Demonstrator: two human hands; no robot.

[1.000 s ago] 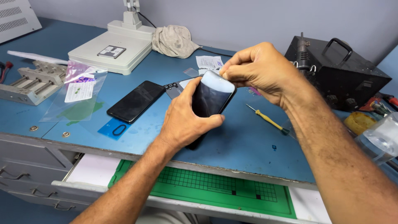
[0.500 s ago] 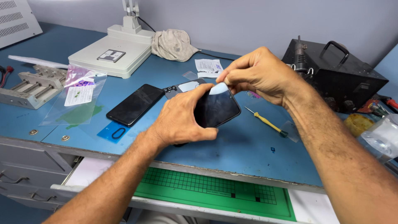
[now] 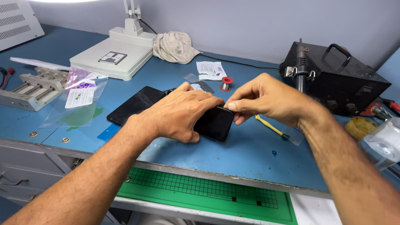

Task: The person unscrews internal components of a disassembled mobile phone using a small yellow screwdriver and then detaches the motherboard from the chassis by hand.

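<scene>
Black phone (image 3: pixel 216 123) lies flat on the blue counter (image 3: pixel 250 154) (screen up). Your left hand (image 3: pixel 183 114) presses it down, fingers spread over it. Your right hand (image 3: pixel 266 98) pinches its top edge.

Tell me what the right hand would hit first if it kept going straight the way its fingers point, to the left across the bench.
The right hand points left, its fingertips at the far edge of the black phone. Going on, it would most likely meet the left hand pressing on that phone; they look almost touching already, though depth is hard to judge.
</scene>
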